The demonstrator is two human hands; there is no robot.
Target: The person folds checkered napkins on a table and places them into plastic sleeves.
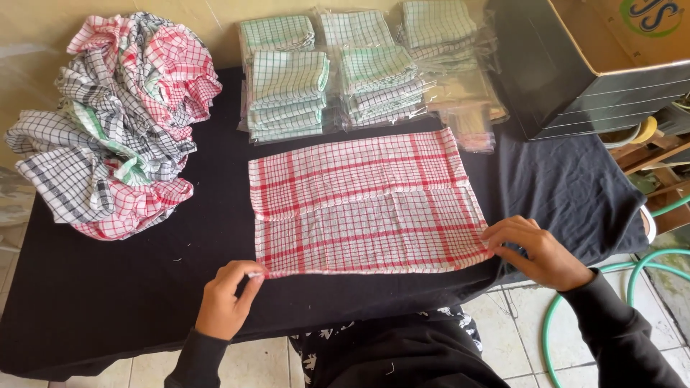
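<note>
Risk: the two near corners get pulled unevenly, so the red checked cloth (366, 205) skews or creeps off the near table edge (108, 316). Left hand (224, 302) pinches the near-left corner; right hand (535, 251), fingers curled, pins the near-right corner. Cloth lies flat mid-table; crumpled pile (115, 122) far left, bagged green cloths (345, 72) behind.

Checked woven cloth (366, 205); matt black tablecloth (108, 287).

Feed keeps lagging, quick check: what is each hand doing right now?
Left hand: closed, pinching the near left corner of the red checked cloth.
Right hand: fingers gripping the cloth's near right corner.
</note>
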